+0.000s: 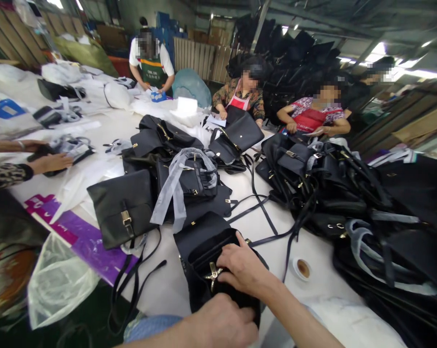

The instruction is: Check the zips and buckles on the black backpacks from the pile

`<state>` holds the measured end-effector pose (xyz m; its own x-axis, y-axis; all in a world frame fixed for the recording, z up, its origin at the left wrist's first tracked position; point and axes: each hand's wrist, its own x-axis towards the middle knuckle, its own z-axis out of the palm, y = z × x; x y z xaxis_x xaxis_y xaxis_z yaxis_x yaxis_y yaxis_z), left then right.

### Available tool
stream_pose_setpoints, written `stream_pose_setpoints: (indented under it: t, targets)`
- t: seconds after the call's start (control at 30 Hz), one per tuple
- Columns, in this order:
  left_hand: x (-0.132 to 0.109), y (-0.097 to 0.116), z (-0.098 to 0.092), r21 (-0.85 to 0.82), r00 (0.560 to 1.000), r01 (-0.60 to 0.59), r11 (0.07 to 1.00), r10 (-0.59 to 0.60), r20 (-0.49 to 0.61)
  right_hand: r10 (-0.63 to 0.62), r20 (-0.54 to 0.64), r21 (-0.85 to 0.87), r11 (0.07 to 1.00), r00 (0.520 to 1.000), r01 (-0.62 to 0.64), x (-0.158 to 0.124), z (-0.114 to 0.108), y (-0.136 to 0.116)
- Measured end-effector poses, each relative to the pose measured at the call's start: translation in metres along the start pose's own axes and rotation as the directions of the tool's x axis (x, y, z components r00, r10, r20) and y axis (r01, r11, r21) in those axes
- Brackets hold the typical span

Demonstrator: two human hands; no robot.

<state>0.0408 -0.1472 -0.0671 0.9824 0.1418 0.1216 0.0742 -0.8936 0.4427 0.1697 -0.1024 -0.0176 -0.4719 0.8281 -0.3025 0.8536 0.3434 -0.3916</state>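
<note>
A black bag (200, 241) lies in front of me with its flap folded back and its mouth open. Gold-coloured metal hardware (213, 274), perhaps a zip, shows inside the opening. My right hand (242, 268) reaches into the mouth, its fingers bent around the bag's edge beside the metal. Lower down, my left hand (222, 319) is curled against the near side of the same bag, and its fingertips are hidden. Left of this bag stands another black bag (122, 208) with a gold buckle. Behind it, a black bag (204, 179) has its handle wrapped in translucent film.
Black bags (313, 159) are heaped on the right, with loose straps (265, 212) across the white table (236, 241). A small white cup (301, 268) with brown contents stands nearby. Co-workers (151, 63) work around the table; another person's hands (53, 162) handle a bag at left.
</note>
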Motion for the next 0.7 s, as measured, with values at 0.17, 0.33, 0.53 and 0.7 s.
stream_pose_setpoints:
  t: [0.17, 0.33, 0.53, 0.7]
  targets:
    - [-0.028, -0.005, -0.039, 0.000, 1.000, 0.021, 1.000, -0.021, -0.005, -0.016, 0.066, 0.004, 1.000, 0.998, 0.016, -0.010, 0.003, 0.006]
    - [-0.041, -0.022, -0.069, -0.474, 0.800, 0.427, 0.770, -0.566, -0.199, 0.064, -0.071, 0.144, 0.988, 0.995, -0.053, -0.024, 0.018, 0.000]
    - [-0.032, -0.046, -0.070, -0.537, 0.744, 0.561, 0.630, -0.668, -0.006, 0.110, -0.118, 0.144, 0.985, 0.987, -0.093, -0.029, 0.027, 0.000]
    - [-0.029, -0.045, -0.073, -0.586, 0.703, 0.596, 0.549, -0.709, 0.051, 0.099, -0.185, 0.291, 0.956, 0.978, -0.042, -0.033, 0.023, -0.003]
